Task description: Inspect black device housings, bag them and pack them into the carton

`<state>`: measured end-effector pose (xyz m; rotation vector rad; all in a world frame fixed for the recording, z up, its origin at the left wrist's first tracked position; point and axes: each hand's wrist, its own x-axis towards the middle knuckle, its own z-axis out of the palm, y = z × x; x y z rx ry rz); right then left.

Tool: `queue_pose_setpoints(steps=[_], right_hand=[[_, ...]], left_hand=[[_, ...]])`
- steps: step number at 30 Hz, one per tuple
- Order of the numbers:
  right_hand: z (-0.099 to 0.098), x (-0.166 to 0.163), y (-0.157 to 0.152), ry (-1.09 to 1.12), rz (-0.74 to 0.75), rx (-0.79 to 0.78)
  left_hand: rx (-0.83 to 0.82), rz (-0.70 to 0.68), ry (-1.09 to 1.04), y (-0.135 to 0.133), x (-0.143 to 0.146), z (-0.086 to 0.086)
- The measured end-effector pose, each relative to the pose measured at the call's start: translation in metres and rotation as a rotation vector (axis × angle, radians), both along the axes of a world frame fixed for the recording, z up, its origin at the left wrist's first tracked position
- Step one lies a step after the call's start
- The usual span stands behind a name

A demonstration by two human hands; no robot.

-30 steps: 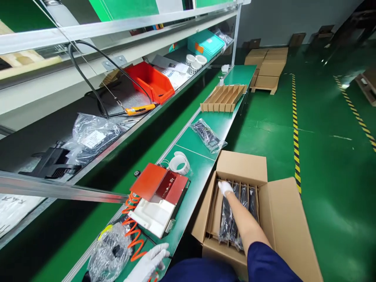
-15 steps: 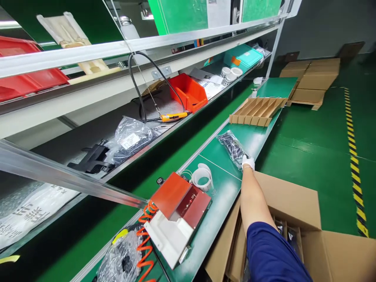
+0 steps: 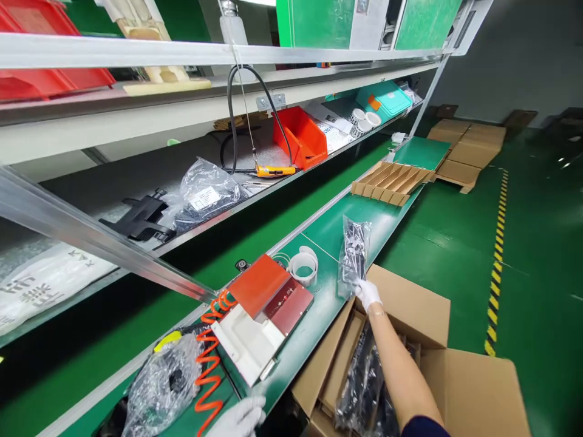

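A clear plastic bag with a dark part inside (image 3: 354,250) is pinched at its near end by my right hand (image 3: 367,294), which wears a white glove. The bag points away from me, over the green bench (image 3: 325,315). My left hand (image 3: 239,417), also gloved, shows at the bottom edge with its fingers stretched out and nothing visible in them. It is nearest the coiled orange hose (image 3: 208,379) and the red and white machine (image 3: 268,303). Beneath my right forearm stands an open cardboard box (image 3: 410,297) holding several bagged dark parts (image 3: 362,382).
A cardboard divider (image 3: 392,182) lies farther along the bench, and a roll of white labels (image 3: 303,266) sits behind the machine. Bubble-wrapped material (image 3: 159,385) rests at lower left. The shelf carries an orange bin (image 3: 300,138) and a yellow tool (image 3: 276,172). Flattened cartons (image 3: 473,149) stand beyond.
My right hand has drawn the bagged part toward me, and the bag has turned more upright in view. My left hand has come into view at the bottom. The camera view has shifted.
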<state>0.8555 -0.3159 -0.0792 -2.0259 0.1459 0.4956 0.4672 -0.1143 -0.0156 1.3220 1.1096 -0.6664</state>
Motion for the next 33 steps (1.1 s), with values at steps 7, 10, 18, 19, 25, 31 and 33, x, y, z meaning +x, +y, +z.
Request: queue_pose_setpoints(steps=[7, 10, 18, 19, 25, 31, 33], right_hand=[[0.060, -0.188, -0.120, 0.104, -0.005, 0.120], [0.094, -0.248, -0.146, 0.103, 0.014, 0.076], [0.154, -0.317, -0.161, -0.044, 0.140, -0.059], [0.158, -0.319, -0.161, -0.062, 0.126, -0.054], [0.170, -0.328, -0.160, 0.006, 0.072, 0.053], [0.179, -0.334, -0.160, -0.013, 0.088, 0.020], [0.181, -0.337, -0.160, -0.043, 0.113, 0.016]], left_hand=[[0.288, -0.284, -0.623, -0.040, 0.085, 0.085], [0.301, -0.262, -0.805, -0.054, 0.118, 0.123], [0.222, -0.170, -1.227, -0.087, 0.091, 0.168], [0.221, -0.163, -1.234, -0.088, 0.086, 0.171], [0.211, -0.176, -1.285, -0.097, 0.073, 0.193], [0.197, -0.152, -1.316, -0.100, 0.068, 0.198], [0.202, -0.157, -1.291, -0.096, 0.062, 0.196]])
